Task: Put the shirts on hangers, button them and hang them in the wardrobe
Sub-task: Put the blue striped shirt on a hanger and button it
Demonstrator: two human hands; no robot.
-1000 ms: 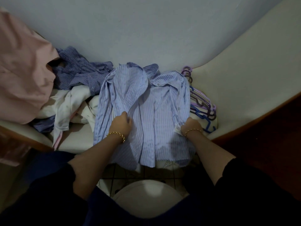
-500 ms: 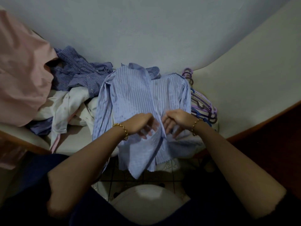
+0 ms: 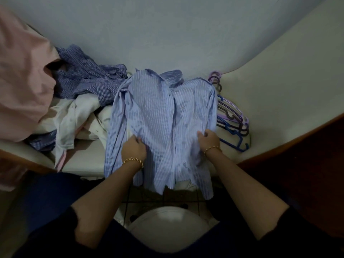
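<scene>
A light blue striped shirt (image 3: 160, 118) lies front up on the cream seat, collar towards the wall, its two front panels drawn together and its hem hanging over the seat edge. My left hand (image 3: 134, 148) grips the fabric on the shirt's lower left side. My right hand (image 3: 208, 138) grips the fabric at its lower right side. A stack of blue and purple plastic hangers (image 3: 232, 120) lies just right of the shirt. Whether a hanger sits inside the shirt cannot be seen.
A heap of other shirts lies to the left: a dark blue checked one (image 3: 87, 79), a white one (image 3: 74, 120) and a pink one (image 3: 22, 71). The cream seat (image 3: 279, 86) curves round to the right with a wooden edge. A round white stool (image 3: 167, 228) stands below.
My hands moved apart from the middle of the shirt front to its two sides. The front panels now lie closed and flatter than a second ago.
</scene>
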